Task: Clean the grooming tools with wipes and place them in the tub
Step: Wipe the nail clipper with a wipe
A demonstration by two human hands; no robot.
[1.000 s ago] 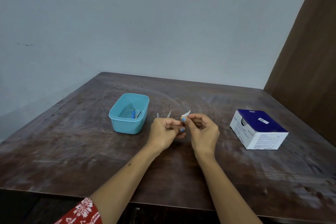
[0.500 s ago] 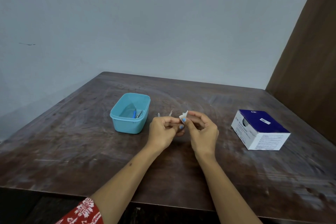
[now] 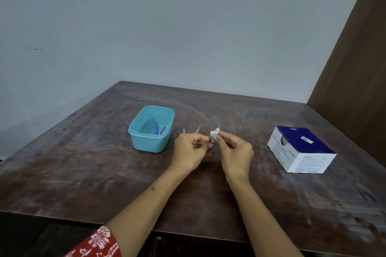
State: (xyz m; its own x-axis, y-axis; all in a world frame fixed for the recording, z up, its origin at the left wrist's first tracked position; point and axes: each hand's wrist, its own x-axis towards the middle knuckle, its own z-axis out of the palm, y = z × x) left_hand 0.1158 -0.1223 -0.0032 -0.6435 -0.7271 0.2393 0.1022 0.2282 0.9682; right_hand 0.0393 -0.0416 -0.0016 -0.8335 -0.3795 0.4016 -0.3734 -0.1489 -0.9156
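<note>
White wipe [image 3: 214,132], small and crumpled, is sitting between both hands above the table's middle. Left hand [image 3: 191,150] and right hand [image 3: 235,152] are each pinching it with curled fingertips, hands almost touching. What else the fingers are holding, cannot tell. Two thin pale tools [image 3: 197,130] are lying on the dark wooden table [image 3: 83,169] just behind the left hand. Teal tub [image 3: 151,142] is standing to the left, holding a blue-handled tool [image 3: 156,130]. Blue-and-white swab box [image 3: 300,150] is sitting well apart on the right.
</note>
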